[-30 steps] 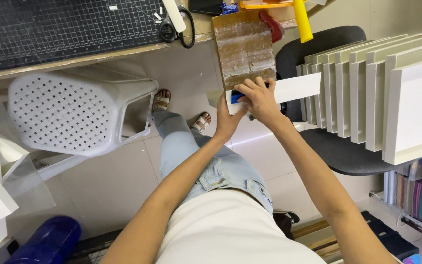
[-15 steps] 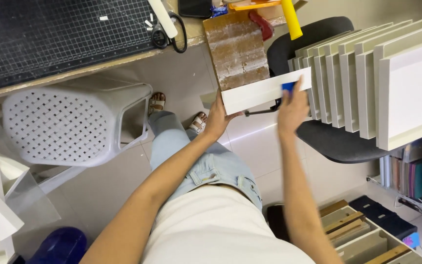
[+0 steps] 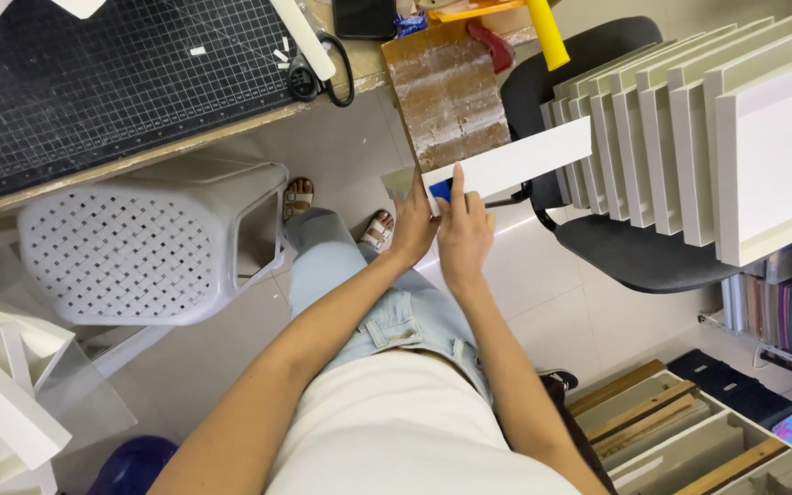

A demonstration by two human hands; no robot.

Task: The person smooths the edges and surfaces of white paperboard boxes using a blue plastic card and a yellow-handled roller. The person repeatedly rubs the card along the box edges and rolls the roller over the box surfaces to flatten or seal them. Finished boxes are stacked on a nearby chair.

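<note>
A long white strip of board (image 3: 515, 160) hangs in front of me above the floor. My left hand (image 3: 412, 225) grips its left end from below. My right hand (image 3: 465, 229) presses a small blue block (image 3: 441, 190) against the strip's near left edge, with the forefinger stretched up along the face. Both hands sit side by side and touch each other. Below them are my jeans and two sandalled feet (image 3: 300, 195).
A white perforated plastic stool (image 3: 130, 247) lies to the left. A black cutting mat (image 3: 112, 82) with scissors (image 3: 309, 73) covers the desk above. Several white boards (image 3: 689, 137) stand on a black chair (image 3: 634, 252) at right. A brown board (image 3: 446, 92) leans behind the strip.
My right hand has slid back with the blue block from the strip's right end to its left end, beside my left hand. The strip stays held level.
</note>
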